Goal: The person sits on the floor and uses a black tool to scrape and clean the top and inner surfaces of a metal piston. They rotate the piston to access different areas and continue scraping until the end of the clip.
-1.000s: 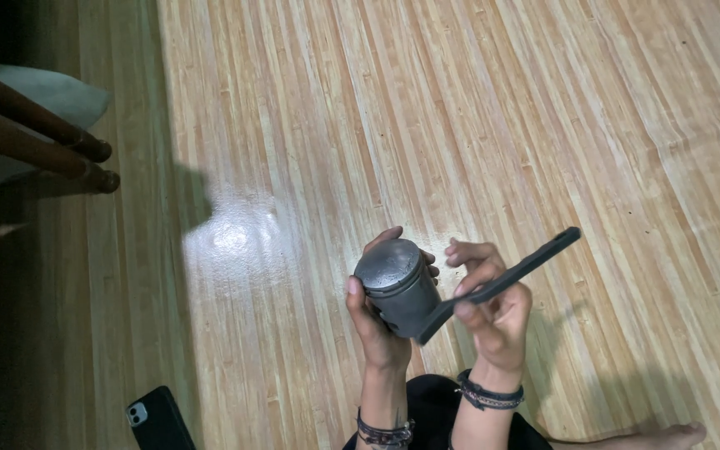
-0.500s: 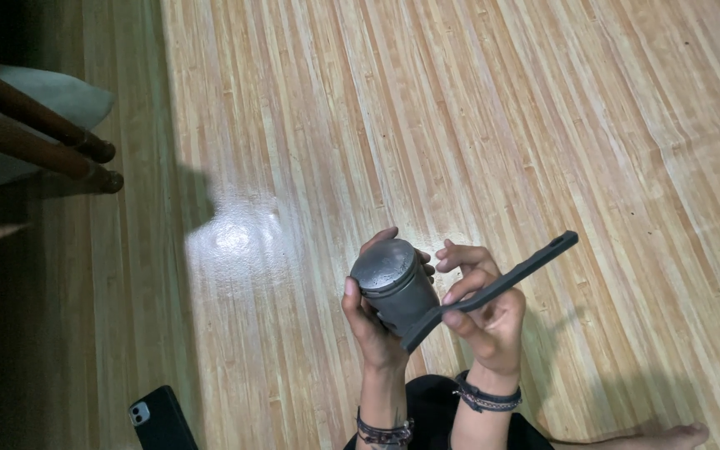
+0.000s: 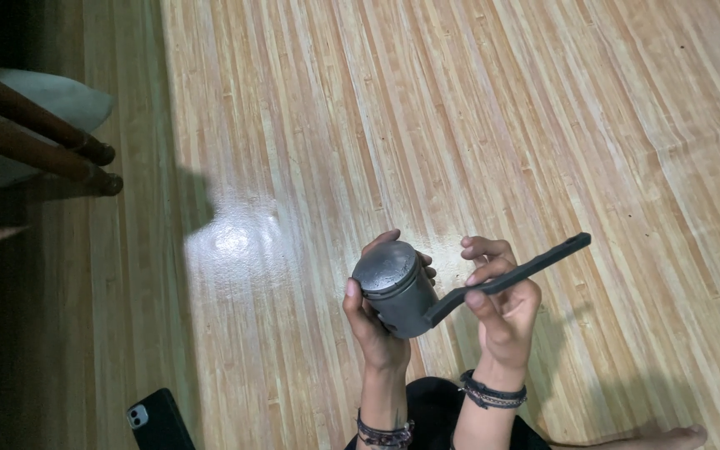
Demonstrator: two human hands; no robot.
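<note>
My left hand grips a dull grey metal cylinder, a piston-like part with a flat round top and grooves near its rim, held tilted above the floor. My right hand pinches a long flat dark bar between thumb and fingers. The bar's near end meets the lower side of the cylinder, and its far end, which has a small hole, points up to the right. Both wrists wear dark bead bracelets.
A light wooden plank floor fills the view, with a bright glare spot at the centre left. Two wooden furniture legs and a pale cloth stand at the left edge. A black phone lies at the bottom left. A bare foot shows at the bottom right.
The cylinder and the bar have shifted only slightly; both hands keep the same hold, with the right fingers resettled a little along the bar.
</note>
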